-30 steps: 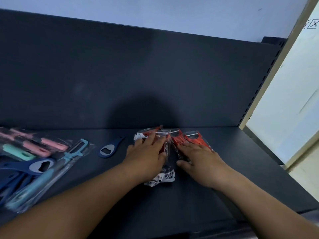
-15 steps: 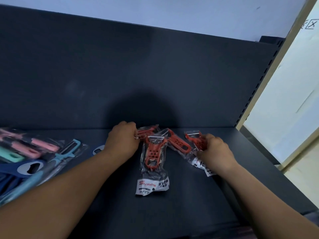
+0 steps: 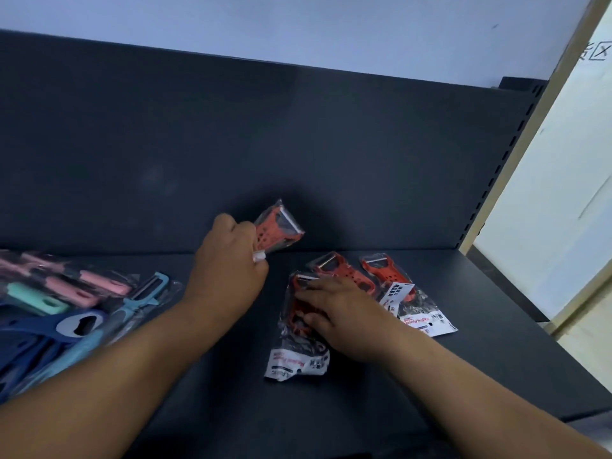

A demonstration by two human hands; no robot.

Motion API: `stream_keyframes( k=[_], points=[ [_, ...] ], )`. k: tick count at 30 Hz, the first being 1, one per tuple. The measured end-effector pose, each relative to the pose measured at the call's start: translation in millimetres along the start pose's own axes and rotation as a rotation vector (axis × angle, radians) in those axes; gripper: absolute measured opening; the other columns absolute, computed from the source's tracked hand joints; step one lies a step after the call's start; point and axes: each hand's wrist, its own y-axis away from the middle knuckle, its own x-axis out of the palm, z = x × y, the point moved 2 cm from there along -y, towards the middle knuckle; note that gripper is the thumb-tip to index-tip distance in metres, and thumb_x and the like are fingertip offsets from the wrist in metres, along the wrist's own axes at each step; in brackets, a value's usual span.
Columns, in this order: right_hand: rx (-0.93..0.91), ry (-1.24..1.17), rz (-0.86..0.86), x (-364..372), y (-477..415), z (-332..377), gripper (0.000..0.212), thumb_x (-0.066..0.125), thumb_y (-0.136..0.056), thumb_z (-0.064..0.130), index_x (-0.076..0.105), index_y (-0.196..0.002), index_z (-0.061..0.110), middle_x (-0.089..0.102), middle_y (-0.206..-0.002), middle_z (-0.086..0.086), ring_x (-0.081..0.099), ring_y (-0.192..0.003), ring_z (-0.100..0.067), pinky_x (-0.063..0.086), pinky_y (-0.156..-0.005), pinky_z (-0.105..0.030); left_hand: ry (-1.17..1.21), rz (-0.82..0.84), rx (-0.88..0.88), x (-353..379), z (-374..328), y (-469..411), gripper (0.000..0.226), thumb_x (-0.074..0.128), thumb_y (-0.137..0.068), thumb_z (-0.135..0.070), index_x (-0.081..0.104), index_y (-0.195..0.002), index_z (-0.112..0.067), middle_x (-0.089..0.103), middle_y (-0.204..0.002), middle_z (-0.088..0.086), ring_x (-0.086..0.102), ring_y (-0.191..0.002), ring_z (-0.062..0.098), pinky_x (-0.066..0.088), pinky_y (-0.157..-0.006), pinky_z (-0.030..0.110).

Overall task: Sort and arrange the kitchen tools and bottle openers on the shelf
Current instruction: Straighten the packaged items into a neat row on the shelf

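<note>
peeler pack (image 3: pixel 280 231) is now lifted off the shelf (image 3: pixel 364 409), pinched in the curled fingers of the left hand (image 3: pixel 228 276), which was low beside it before. right hand (image 3: pixel 344 313) has left the far-right pack (image 3: pixel 385 274) and lies flat, fingers straight, on the near pack (image 3: pixel 298 356). blue bottle opener (image 3: pixel 66 324) lies left of the left arm.

Upside-down red print on the rightmost packet label (image 3: pixel 425 321) reads "Peeler"; the rest is blurred.

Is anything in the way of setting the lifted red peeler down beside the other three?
Nothing visible blocks it. The left hand holds the lifted peeler over bare shelf, left of the packet under the right hand; the other two packets lie further right.
</note>
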Motion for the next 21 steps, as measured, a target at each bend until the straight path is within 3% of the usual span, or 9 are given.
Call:
stream_keyframes(
  k=[4, 6, 8, 11, 13, 17, 21],
  points=[
    [-0.029, -0.093, -0.084, -2, -6, -1, 0.050, 0.055, -0.094, 0.032, 0.044, -0.142, 0.023, 0.032, -0.153, 0.003, 0.025, -0.141, -0.016, 0.012, -0.111, -0.017, -0.008, 0.241, -0.095, 2, 0, 35, 0.024, 0.060, -0.084, -0.028, 0.040, -0.072, -0.022, 0.036, -0.087, -0.004, 0.047, -0.068, 0.011, 0.028, -0.053, 0.024],
    [0.053, -0.032, -0.213, -2, -7, -11, 0.051, 0.057, -0.090, 0.038, 0.052, -0.136, 0.018, 0.041, -0.148, -0.005, 0.034, -0.138, -0.024, 0.020, -0.115, -0.029, -0.046, 0.373, -0.095, 5, -1, 47, 0.030, 0.061, -0.081, -0.052, 0.045, -0.086, -0.028, 0.038, -0.093, -0.006, 0.050, -0.084, 0.012, 0.035, -0.066, 0.025],
    [0.192, 0.041, -0.353, -7, -5, -22, 0.046, 0.054, -0.088, 0.036, 0.058, -0.129, 0.018, 0.048, -0.142, -0.008, 0.040, -0.133, -0.031, 0.029, -0.114, -0.039, -0.080, 0.408, -0.033, 4, -4, 52, 0.039, 0.055, -0.080, -0.063, 0.048, -0.103, -0.031, 0.039, -0.103, -0.007, 0.043, -0.099, 0.011, 0.038, -0.080, 0.025],
    [0.414, 0.086, -0.220, -11, 4, -39, 0.044, 0.053, -0.091, 0.033, 0.051, -0.134, 0.026, 0.041, -0.145, -0.002, 0.035, -0.132, -0.030, 0.034, -0.107, -0.039, -0.024, 0.524, 0.066, 5, -5, 54, 0.049, 0.054, -0.084, -0.050, 0.041, -0.128, -0.035, 0.032, -0.132, -0.009, 0.028, -0.122, 0.013, 0.030, -0.101, 0.025],
    [0.456, 0.104, -0.128, -9, 8, -42, 0.041, 0.053, -0.090, 0.039, 0.054, -0.128, 0.026, 0.049, -0.135, -0.003, 0.041, -0.122, -0.030, 0.040, -0.101, -0.037, -0.037, 0.629, 0.119, 9, -7, 56, 0.059, 0.055, -0.085, -0.046, 0.033, -0.139, -0.037, 0.024, -0.145, -0.011, 0.022, -0.131, 0.015, 0.026, -0.108, 0.027],
    [0.505, 0.098, -0.149, -3, 13, -41, 0.039, 0.050, -0.092, 0.045, 0.060, -0.120, 0.019, 0.051, -0.122, -0.009, 0.044, -0.116, -0.032, 0.043, -0.096, -0.036, -0.095, 0.602, 0.198, 26, -14, 52, 0.061, 0.049, -0.089, -0.054, 0.029, -0.144, -0.037, 0.027, -0.147, -0.010, 0.027, -0.130, 0.017, 0.029, -0.109, 0.031],
    [0.511, 0.025, -0.164, 0, 18, -45, 0.039, 0.040, -0.097, 0.043, 0.063, -0.114, 0.016, 0.050, -0.122, -0.012, 0.048, -0.113, -0.034, 0.042, -0.096, -0.036, -0.052, 0.574, 0.226, 44, -24, 39, 0.057, 0.055, -0.089, -0.050, 0.036, -0.141, -0.036, 0.035, -0.143, -0.011, 0.033, -0.127, 0.017, 0.029, -0.105, 0.028]
  ],
)
